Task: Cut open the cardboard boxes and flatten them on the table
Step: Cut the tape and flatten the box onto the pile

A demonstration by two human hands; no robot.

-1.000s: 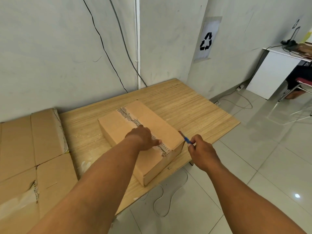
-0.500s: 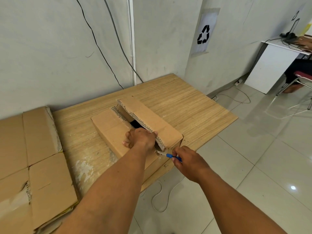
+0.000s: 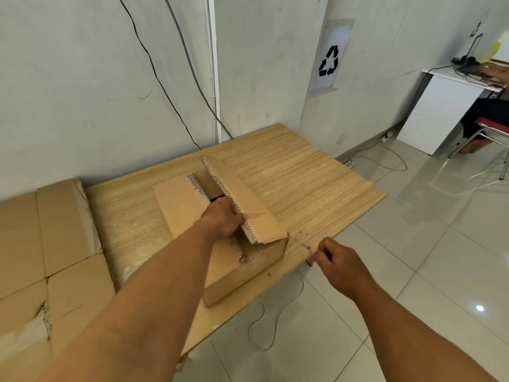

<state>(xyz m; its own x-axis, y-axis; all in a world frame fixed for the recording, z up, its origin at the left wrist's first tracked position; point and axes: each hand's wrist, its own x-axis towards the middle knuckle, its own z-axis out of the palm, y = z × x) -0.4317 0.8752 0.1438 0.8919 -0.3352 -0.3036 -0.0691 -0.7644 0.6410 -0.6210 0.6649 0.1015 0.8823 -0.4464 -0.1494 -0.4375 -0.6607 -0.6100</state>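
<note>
A brown cardboard box [image 3: 181, 208] sits on the wooden table [image 3: 303, 183] near its front edge. Its top seam is split and the right flap [image 3: 248, 194] stands tilted up. My left hand [image 3: 223, 217] grips that flap's inner edge, fingers curled under it. My right hand [image 3: 341, 264] is just right of the box's near corner, over the table edge, and holds a small cutter [image 3: 309, 248] whose tip is blurred. The opening between the flaps shows a dark inside.
Flattened cardboard [image 3: 46, 244] is stacked on the table's left end. A grey wall with cables runs behind the table. A cable [image 3: 264, 326] loops on the tiled floor below the front edge. A white desk [image 3: 446, 106] and a red chair [image 3: 493, 130] stand at the far right.
The box top went from closed to open: my left hand moved from pressing the lid to lifting the right flap. My right hand drew the cutter back from the box corner to the right.
</note>
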